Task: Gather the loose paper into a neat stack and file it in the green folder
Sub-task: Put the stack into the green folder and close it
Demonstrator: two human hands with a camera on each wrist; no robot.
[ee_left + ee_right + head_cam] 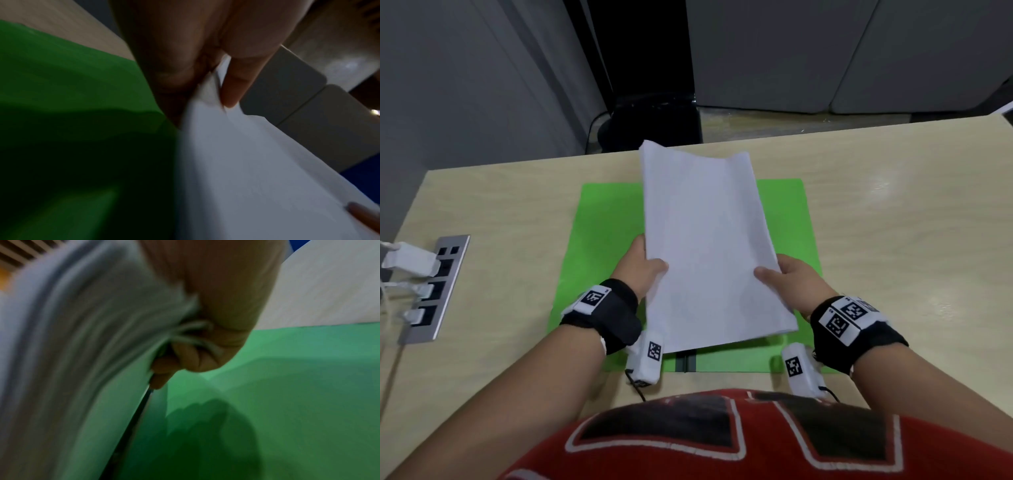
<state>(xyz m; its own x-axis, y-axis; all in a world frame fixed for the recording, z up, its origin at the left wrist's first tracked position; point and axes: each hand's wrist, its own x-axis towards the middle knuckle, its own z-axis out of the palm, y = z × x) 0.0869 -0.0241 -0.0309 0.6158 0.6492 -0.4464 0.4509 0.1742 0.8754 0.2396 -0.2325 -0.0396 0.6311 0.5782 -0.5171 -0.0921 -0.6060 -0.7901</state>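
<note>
White paper stack (709,240) above open green folder (602,240)

Office setting, pale wood desk (893,212), built-in socket panel (436,287), grey cabinets (825,51)

Bare forearms, short sleeves. A black strap (606,313) wraps the left wrist, another black strap (859,329) the right, each bearing white blocks printed with square black-and-white codes and thin black cables. The shirt (722,442) is red with white-outlined black lettering.

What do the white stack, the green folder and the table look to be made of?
Paper stack: thin matte paper; it sags between left hand and right hand. Green folder: probably card or plastic, smooth, flat. Table: pale wood-grain, likely laminate, slight sheen.
</note>
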